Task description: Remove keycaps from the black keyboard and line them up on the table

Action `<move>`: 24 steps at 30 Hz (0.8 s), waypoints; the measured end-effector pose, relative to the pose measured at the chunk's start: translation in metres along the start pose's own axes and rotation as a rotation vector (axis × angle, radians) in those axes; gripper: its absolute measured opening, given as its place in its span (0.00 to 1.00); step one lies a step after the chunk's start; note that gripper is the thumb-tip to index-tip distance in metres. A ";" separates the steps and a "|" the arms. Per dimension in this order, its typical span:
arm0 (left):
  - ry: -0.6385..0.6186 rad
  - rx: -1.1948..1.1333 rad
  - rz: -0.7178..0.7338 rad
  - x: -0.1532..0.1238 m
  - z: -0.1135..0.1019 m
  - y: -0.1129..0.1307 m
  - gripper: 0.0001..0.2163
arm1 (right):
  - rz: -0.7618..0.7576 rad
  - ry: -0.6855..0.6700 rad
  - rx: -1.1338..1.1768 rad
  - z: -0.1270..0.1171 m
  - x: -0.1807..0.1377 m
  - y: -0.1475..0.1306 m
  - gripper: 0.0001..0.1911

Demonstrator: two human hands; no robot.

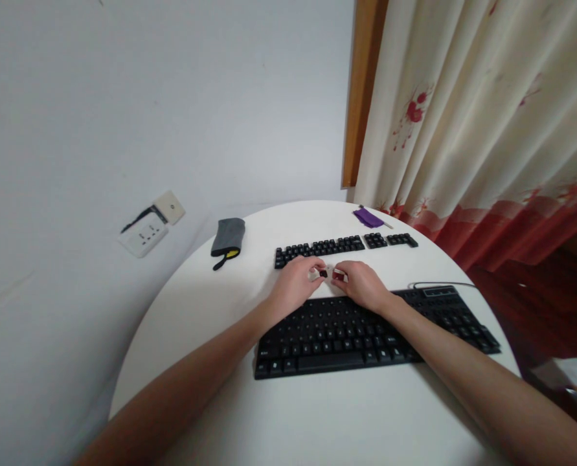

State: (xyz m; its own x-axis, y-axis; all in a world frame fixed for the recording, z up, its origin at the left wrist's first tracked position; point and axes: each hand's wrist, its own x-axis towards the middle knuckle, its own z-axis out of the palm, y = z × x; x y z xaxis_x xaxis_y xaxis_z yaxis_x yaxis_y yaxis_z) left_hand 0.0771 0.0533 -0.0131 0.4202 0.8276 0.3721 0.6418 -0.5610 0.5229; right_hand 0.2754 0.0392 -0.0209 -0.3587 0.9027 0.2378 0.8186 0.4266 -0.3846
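Observation:
My left hand (pixel 295 285) is closed, pinching a small black keycap (pixel 323 273) between thumb and fingertips. Close beside it, my right hand (pixel 364 283) grips a small dark red piece (pixel 338 276) whose kind I cannot make out. The two fingertips nearly meet, just above the back edge of a black keyboard (pixel 337 361). Many of the keyboard's upper left keys lack their caps, while its lower rows and space bar carry theirs. Behind my hands, loose black keycaps (pixel 339 246) stand in neat rows on the white table (pixel 191 336).
A grey pouch (pixel 230 234) with a black loop and yellow inside lies at the back left. Toward the back right is a purple cloth (pixel 367 217) with a thin pale stick. The keyboard's cable (pixel 443 283) runs off to the right. A wall and a curtain (pixel 443 129) border the table.

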 end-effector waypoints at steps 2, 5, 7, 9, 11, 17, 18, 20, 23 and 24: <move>-0.007 0.136 0.033 0.012 -0.010 -0.002 0.06 | 0.029 0.017 -0.022 0.000 0.000 0.003 0.05; -0.055 0.249 0.098 0.032 -0.016 -0.006 0.05 | 0.074 0.032 -0.019 -0.001 0.001 0.006 0.06; -0.071 0.275 0.131 0.040 -0.013 -0.010 0.06 | 0.096 0.039 -0.008 -0.003 0.001 0.007 0.06; -0.087 0.271 0.168 0.042 -0.007 -0.016 0.06 | 0.105 0.046 -0.001 -0.005 0.002 0.008 0.07; -0.087 0.265 0.178 0.037 -0.003 -0.022 0.06 | 0.103 0.054 0.002 -0.006 0.002 0.009 0.08; -0.074 0.276 0.106 0.023 -0.005 -0.040 0.08 | 0.093 0.050 0.008 -0.005 0.002 0.010 0.10; -0.075 0.277 0.099 0.023 -0.006 -0.042 0.08 | 0.092 0.048 0.009 -0.004 0.002 0.010 0.10; -0.082 0.286 0.100 0.022 -0.007 -0.044 0.07 | 0.093 0.048 0.014 -0.004 0.001 0.009 0.11; -0.074 0.302 0.117 0.021 -0.006 -0.047 0.06 | 0.101 0.053 0.036 -0.005 0.001 0.009 0.12; -0.065 0.308 0.123 0.021 -0.005 -0.048 0.06 | 0.103 0.055 0.045 -0.005 0.001 0.009 0.11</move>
State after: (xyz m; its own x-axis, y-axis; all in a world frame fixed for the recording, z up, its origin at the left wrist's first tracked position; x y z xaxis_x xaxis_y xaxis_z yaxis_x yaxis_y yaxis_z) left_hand 0.0520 0.0976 -0.0264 0.5402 0.7592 0.3630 0.7433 -0.6327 0.2173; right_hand 0.2847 0.0435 -0.0197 -0.2478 0.9379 0.2427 0.8283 0.3350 -0.4490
